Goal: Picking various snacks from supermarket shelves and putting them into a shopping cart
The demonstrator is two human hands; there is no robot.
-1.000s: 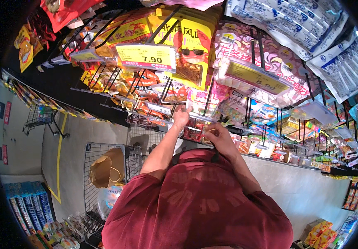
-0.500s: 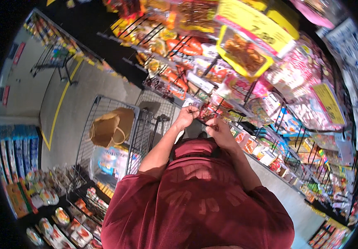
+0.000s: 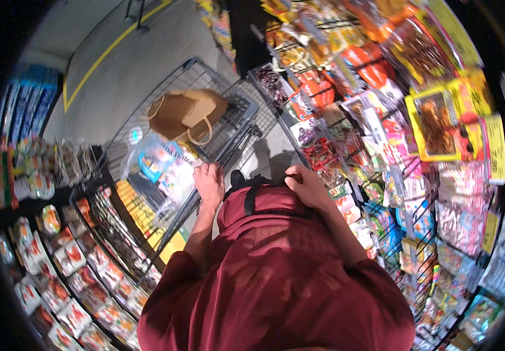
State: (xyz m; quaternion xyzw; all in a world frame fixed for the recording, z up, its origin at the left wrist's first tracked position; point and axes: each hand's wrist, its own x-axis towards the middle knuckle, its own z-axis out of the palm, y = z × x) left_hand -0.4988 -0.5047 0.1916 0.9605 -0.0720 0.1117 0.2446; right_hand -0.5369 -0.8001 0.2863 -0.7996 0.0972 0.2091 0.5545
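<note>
My left hand (image 3: 210,184) is at the near side rim of the shopping cart (image 3: 176,221), its fingers bent over the rail. Beside it in the cart lies a clear plastic-wrapped pack (image 3: 162,167) with blue and white print. An open brown paper bag (image 3: 173,120) with handles stands farther up in the basket. In front of my waist, just right of a black strap (image 3: 251,199), my right hand (image 3: 304,186) is closed with its fingers curled in. Whatever it may hold is hidden. Hanging snack packets (image 3: 323,153) are nearest to it on the right.
Racks of bagged sweets (image 3: 460,199) on hooks rise along my right, with yellow price cards (image 3: 495,149). Shelves of packaged food (image 3: 97,263) line the lower left. Grey floor with a yellow line (image 3: 97,61) runs beyond the cart.
The view has turned toward the cart, so the racks sit farther right. My hands have parted: the left went from the hanging packets to the cart rim, the right drew back toward my waist.
</note>
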